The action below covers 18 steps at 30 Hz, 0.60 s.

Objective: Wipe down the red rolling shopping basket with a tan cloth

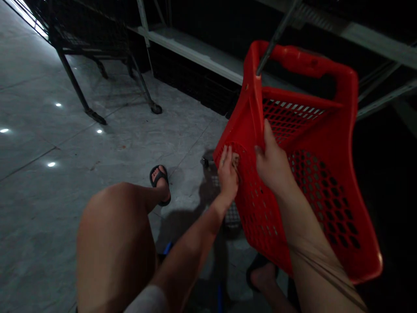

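A red plastic shopping basket [252, 114] with a handle and perforated sides stands tilted in front of me on the right. My right hand [273, 163] grips the rim of its near side, thumb and fingers on either side of the edge. Against the outer wall of the basket lies my left hand [229, 174], fingers fairly straight, with a small crumpled brownish cloth [235, 161] under the palm. Most of the cloth is hidden by the hand. A metal rod [276, 39] meets the basket near the handle.
A dark shopping cart [94, 52] on wheels stands at the upper left. Behind the basket runs a metal shelf [195, 50], with dark crates [195, 87] beneath it. My sandalled feet rest on the grey tiled floor [130, 139]. The lighting is dim.
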Tool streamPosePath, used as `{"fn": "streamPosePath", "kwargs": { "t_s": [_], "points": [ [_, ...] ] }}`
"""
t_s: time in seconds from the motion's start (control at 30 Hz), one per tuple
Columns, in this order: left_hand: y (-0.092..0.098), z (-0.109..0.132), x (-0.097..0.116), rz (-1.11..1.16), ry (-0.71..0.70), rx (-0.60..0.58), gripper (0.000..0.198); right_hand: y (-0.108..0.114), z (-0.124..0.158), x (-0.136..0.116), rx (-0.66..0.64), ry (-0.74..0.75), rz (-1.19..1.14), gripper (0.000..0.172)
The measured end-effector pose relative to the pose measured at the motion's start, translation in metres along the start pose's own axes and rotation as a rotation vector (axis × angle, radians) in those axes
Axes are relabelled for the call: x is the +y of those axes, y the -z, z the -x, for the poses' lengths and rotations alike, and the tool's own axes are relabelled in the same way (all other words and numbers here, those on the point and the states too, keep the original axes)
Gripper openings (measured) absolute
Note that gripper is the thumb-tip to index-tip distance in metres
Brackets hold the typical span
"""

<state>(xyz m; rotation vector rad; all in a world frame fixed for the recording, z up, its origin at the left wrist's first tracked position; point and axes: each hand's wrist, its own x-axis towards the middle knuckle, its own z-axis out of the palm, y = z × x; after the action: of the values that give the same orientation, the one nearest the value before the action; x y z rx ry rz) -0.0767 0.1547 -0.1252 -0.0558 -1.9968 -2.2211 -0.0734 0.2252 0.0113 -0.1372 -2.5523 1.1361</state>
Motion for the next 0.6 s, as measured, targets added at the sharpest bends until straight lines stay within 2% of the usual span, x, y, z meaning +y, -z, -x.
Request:
{"fn": "streamPosePath", "kwargs": {
  "t_s": [0.07,0.1,0.17,0.23,0.33,0.4,0.43,0.47,0.5,0.53,0.6],
  "points": [
    [-0.009,-0.056,0.006,-0.011,-0.062,0.042,0.046,0.005,0.006,0.001,0.01,0.029,0.041,0.08],
    [-0.011,-0.076,0.009,-0.009,-0.065,0.044,0.046,0.006,0.007,0.0,0.01,0.029,0.081,0.079],
    [-0.011,-0.09,0.01,-0.012,-0.036,0.047,0.046,0.005,0.005,-0.003,0.029,0.011,0.154,0.075],
    [-0.004,-0.069,0.005,-0.009,0.003,0.021,0.048,0.003,0.002,-0.006,0.083,-0.004,0.158,0.069],
    [0.01,0.006,-0.007,0.009,0.03,-0.04,0.051,-0.002,0.001,-0.007,0.148,-0.018,0.093,0.06],
    [0.017,0.055,-0.011,0.011,0.061,-0.018,0.055,-0.005,0.002,-0.008,0.149,-0.038,0.072,0.059],
    [0.018,0.07,-0.012,0.018,0.075,-0.004,0.055,-0.005,0.003,-0.009,0.15,-0.048,0.064,0.058],
    [0.018,0.077,-0.011,0.023,0.09,0.016,0.055,-0.006,0.004,-0.01,0.151,-0.054,0.051,0.058],
    [0.016,0.074,-0.009,0.027,0.102,0.037,0.054,-0.007,0.005,-0.012,0.153,-0.057,0.036,0.058],
    [0.013,0.061,-0.007,0.028,0.11,0.06,0.053,-0.008,0.006,-0.014,0.155,-0.057,0.02,0.057],
    [0.005,0.01,-0.001,0.012,0.106,0.11,0.052,-0.009,0.009,-0.019,0.145,-0.058,-0.006,0.058]
  ]
}}
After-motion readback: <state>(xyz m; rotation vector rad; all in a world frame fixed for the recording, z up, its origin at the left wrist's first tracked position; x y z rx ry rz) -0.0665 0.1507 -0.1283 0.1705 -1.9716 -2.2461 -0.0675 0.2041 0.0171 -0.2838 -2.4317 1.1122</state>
